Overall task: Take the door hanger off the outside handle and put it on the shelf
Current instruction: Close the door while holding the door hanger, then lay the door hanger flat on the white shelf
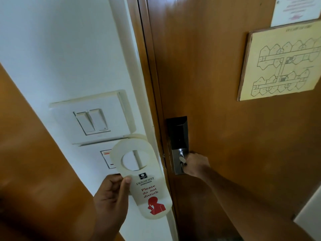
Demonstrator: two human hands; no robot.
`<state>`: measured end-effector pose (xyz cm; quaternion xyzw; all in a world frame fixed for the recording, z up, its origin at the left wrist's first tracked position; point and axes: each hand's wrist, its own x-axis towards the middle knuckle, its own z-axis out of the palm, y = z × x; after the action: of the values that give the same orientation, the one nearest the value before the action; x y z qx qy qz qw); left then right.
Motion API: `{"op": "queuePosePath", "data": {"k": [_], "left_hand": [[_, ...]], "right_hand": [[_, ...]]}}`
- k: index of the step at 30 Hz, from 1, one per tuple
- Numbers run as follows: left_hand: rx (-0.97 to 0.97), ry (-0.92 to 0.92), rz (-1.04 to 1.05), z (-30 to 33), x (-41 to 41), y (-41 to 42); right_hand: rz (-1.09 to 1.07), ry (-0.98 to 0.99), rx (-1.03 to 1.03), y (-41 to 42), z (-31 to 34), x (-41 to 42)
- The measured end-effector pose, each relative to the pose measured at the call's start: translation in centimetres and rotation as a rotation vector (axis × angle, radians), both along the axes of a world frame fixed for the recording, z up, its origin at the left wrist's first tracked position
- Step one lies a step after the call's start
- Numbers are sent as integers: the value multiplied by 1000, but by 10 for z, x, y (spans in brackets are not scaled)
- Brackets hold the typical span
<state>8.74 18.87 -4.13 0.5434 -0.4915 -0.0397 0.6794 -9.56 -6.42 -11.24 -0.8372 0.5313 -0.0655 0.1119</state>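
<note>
A cream door hanger with red "Please do not disturb" print and a round hole at its top is held upright in my left hand, thumb on its left edge. It hangs in front of the white wall, left of the door edge. My right hand is closed around the metal door handle on the inside of the brown wooden door. The handle's lever is mostly hidden by my fingers. No shelf is in view.
A black lock housing sits above the handle. White switch plates are on the wall to the left. A floor-plan card and a paper notice hang on the door. A brown panel fills the left.
</note>
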Motion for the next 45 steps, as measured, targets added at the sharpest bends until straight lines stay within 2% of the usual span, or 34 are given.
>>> {"op": "queuePosePath", "data": {"k": [4,8,14,16,18,19,20,22,25,28,30,32,35,37,39,41,45], "left_hand": [[18,-13,-17,3,1,2],[29,-8,-8,0,5,0],[163,-4,-6,8,-3,4],[236,3,1,6,-7,4],[282,51,18,1,-18,6],[280,80,28,0,-27,7],[274,124,18,0,-39,8],[240,318,-57,-2,-66,8],[246,612,-231,-10,-117,8],[389,651,-507,-21,-168,12],[441,606,-650,-26,-183,12],[481,461,-766,-31,-202,6],[605,33,-952,-36,-233,-8],[687,-333,-1077,-39,-278,-9],[609,-621,-1077,-43,-321,-10],[517,-725,-1093,-50,-376,-3],[532,-765,-1227,-78,-484,14]], "right_hand": [[-22,76,16,0,6,4],[11,251,-95,3,22,7],[9,383,-158,41,48,7],[56,197,-30,74,58,-14],[70,-262,305,119,67,-45],[80,-435,412,144,67,-61],[74,-524,433,173,67,-75],[11,-582,373,217,66,-90],[-176,-567,165,251,67,-108],[-420,-489,44,278,71,-157],[-517,-371,24,293,76,-194],[-630,-266,-19,322,79,-240],[-766,-195,-57,370,85,-302],[-868,-161,-52,405,78,-349],[-938,-183,-55,432,68,-383],[-989,-216,-82,458,51,-423],[-1155,-325,-55,505,5,-502]]}}
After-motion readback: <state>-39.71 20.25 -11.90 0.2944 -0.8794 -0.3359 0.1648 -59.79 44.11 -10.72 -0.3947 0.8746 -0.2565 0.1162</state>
